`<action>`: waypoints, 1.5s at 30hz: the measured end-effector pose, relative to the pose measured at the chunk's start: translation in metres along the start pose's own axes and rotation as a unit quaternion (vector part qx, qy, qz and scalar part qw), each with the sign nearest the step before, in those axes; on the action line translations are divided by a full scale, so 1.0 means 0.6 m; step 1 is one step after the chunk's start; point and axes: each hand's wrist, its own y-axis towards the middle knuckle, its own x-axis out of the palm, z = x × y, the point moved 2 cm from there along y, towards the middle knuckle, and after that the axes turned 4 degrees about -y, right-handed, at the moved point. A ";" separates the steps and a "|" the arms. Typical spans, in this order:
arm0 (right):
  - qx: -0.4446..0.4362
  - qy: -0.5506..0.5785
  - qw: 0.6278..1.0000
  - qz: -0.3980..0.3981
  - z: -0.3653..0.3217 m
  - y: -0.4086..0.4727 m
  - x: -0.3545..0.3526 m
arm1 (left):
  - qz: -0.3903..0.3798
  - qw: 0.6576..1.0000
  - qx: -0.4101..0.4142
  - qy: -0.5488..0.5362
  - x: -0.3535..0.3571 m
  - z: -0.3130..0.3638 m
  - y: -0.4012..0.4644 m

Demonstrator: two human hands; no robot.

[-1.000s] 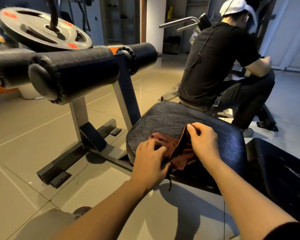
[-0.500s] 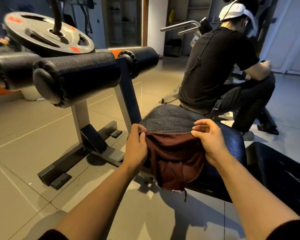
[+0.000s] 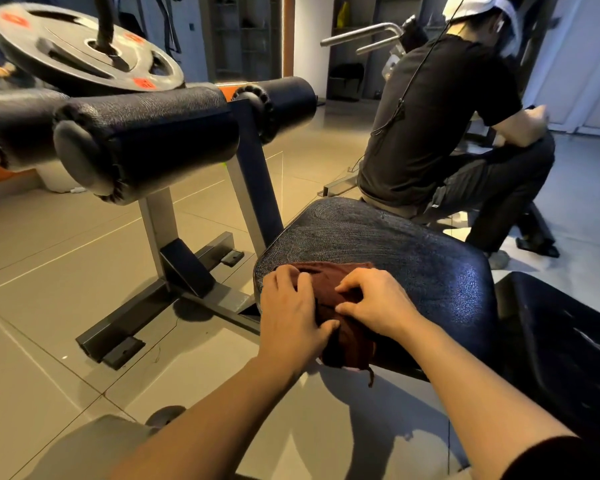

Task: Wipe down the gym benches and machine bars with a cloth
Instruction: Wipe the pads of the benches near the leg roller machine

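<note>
Both hands lie on a dark red cloth (image 3: 340, 306) at the near edge of the black padded bench seat (image 3: 378, 237), the surface; part of the cloth hangs over that edge. The left hand (image 3: 290, 313) grips the cloth with curled fingers, while the right hand (image 3: 374, 303) pinches its folds. Black roller pads (image 3: 146, 136) and a weight plate (image 3: 84, 46) stand to the left, and a seated person (image 3: 440, 126) is behind.

No legible text, brand, number or sign found. The weight plate (image 3: 84, 51) carries three orange-red label patches, but their markings are blurred and unreadable. A small pale tag at the lower edge of the cloth (image 3: 340, 317) shows no decipherable print.
</note>
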 end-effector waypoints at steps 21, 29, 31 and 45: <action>0.085 -0.021 0.994 0.071 0.029 -0.020 -0.010 | 0.023 0.998 0.064 0.007 0.011 -0.008 0.008; 0.094 0.185 0.969 0.136 0.007 -0.027 -0.017 | 0.040 0.993 0.069 -0.084 0.015 0.024 0.011; 0.087 0.299 0.940 0.139 0.002 -0.033 -0.025 | 0.043 0.976 0.044 -0.208 0.015 0.041 0.012; 0.153 0.164 0.885 0.409 0.127 -0.141 -0.151 | -0.082 0.928 0.244 -0.270 0.074 0.155 0.001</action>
